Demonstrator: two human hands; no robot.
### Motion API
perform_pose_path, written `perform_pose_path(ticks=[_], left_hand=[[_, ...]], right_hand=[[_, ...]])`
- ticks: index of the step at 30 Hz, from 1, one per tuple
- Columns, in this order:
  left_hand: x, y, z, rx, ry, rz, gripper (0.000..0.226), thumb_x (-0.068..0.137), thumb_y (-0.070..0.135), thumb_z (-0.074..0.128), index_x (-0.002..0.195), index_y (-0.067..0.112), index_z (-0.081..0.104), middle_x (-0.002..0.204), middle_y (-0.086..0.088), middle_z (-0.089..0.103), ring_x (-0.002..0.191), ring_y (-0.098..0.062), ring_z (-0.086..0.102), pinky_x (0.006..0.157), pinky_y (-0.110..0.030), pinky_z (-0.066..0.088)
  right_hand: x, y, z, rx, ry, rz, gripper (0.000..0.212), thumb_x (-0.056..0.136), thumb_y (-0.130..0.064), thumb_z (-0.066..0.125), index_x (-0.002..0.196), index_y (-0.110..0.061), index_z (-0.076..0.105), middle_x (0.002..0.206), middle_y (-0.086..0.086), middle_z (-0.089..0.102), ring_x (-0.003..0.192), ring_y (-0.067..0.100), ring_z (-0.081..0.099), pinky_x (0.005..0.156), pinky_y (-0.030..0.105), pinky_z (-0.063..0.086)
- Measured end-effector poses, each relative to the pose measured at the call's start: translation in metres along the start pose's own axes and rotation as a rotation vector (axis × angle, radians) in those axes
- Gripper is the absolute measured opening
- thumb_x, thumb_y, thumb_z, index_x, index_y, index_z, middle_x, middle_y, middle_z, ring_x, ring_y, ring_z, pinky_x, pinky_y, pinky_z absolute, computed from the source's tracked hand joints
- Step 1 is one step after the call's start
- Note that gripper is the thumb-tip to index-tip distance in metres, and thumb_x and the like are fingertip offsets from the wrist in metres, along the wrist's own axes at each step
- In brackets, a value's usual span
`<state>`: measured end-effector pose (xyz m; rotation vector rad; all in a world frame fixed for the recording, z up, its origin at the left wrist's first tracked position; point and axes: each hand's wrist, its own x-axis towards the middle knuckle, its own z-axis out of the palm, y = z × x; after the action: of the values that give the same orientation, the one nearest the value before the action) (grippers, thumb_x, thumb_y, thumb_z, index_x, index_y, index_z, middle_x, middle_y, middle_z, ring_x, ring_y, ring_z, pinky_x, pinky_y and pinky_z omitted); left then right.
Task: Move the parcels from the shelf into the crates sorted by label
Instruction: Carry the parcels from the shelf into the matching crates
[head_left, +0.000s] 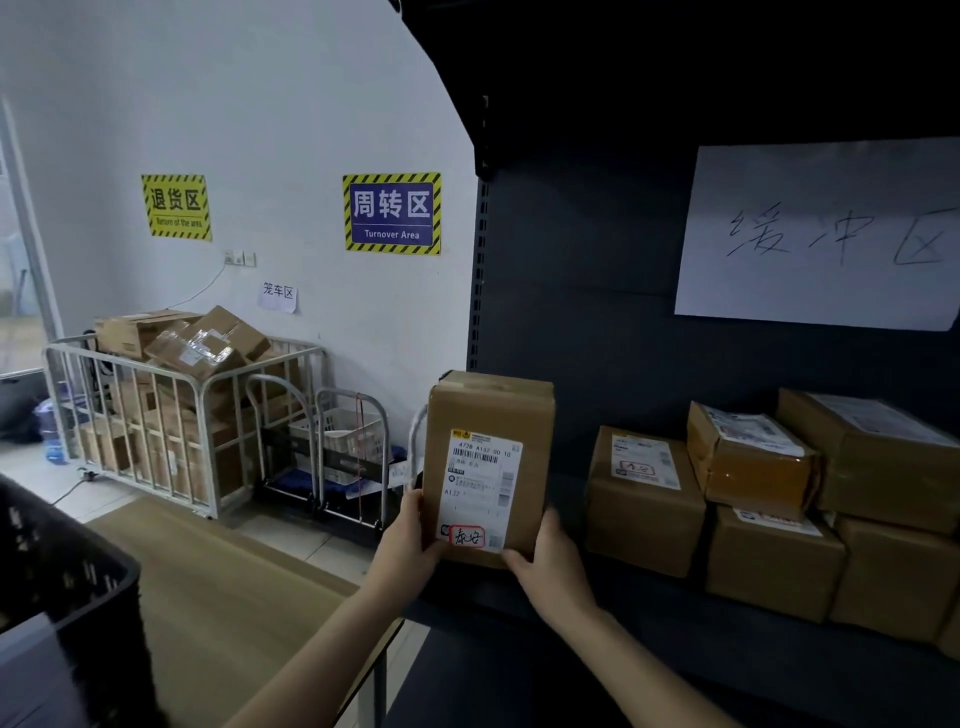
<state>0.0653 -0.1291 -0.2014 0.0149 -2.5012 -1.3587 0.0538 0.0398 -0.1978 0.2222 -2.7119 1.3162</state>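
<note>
Parcel check: brown cardboard parcel (488, 415) is standing upright at the left end of the dark metal shelf (571, 597), with its white shipping label (480, 491) facing the camera. Left hand (410, 530) is gripping the lower left edge, thumb lying on the front face. Right hand (545, 561) is gripping the lower right corner, partly from beneath. Cannot tell whether the base is resting on the shelf lip or hanging just clear of it.

Judgement on step: the label is being read ahead of the carry. To do this well, the person should be keeping the label face unobstructed and reading the red-framed handwritten mark (467, 537) at the label's foot. One palm should be sliding under the base before any swing left, since an edge grip on a tall box is risking a tip. Drawing it straight out is also keeping it off the other brown parcels (644, 504), which are sitting stacked near on the right.

Black plastic crate (67, 582) is sitting at lower left by the pale wooden tabletop (223, 587), so that is probably the destination side.

Hard to make out:
- Fingers are hiding behind the parcel.
- The crate is being cut by the frame edge, no sort label is showing on it, and no other crates are appearing.
- Handwriting in the red frame is reading too small for certainty, and the barcode text likewise.
- Rightmost parcels are running out of frame.
</note>
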Motion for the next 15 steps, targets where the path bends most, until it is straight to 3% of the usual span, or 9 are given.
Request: perform_pose_path(ticks=[4, 10, 15], left_hand=[[0.003, -0.004, 0.000, 0.071, -0.012, -0.023, 0.057, 0.086, 0.007, 0.060, 0.135, 0.011, 0.029, 0.132, -0.007, 0.054, 0.123, -0.023, 0.052, 0.100, -0.032, 0.043], [-0.002, -0.007, -0.005, 0.078, -0.003, 0.052, 0.071, 0.076, 0.011, 0.072, 0.135, 0.017, 0.034, 0.128, 0.007, 0.050, 0.126, -0.015, 0.046, 0.102, -0.023, 0.037], [-0.016, -0.007, -0.005, 0.218, 0.068, 0.050, 0.091, 0.075, 0.027, 0.074, 0.147, 0.017, 0.018, 0.147, 0.000, 0.033, 0.138, -0.019, 0.027, 0.114, -0.038, 0.029]], right_hand=[[0.005, 0.000, 0.006, -0.036, -0.019, 0.010, 0.066, 0.087, -0.017, 0.063, 0.140, -0.013, 0.024, 0.139, 0.006, 0.044, 0.127, 0.018, 0.046, 0.099, 0.024, 0.040], [0.004, 0.005, -0.001, -0.087, -0.032, 0.009, 0.081, 0.085, -0.023, 0.065, 0.147, -0.017, 0.013, 0.146, 0.005, 0.036, 0.132, 0.019, 0.040, 0.106, 0.030, 0.037], [-0.005, 0.012, -0.017, -0.132, -0.025, -0.007, 0.086, 0.088, -0.027, 0.062, 0.150, -0.021, 0.003, 0.155, 0.004, 0.021, 0.140, 0.018, 0.027, 0.111, 0.032, 0.029]])
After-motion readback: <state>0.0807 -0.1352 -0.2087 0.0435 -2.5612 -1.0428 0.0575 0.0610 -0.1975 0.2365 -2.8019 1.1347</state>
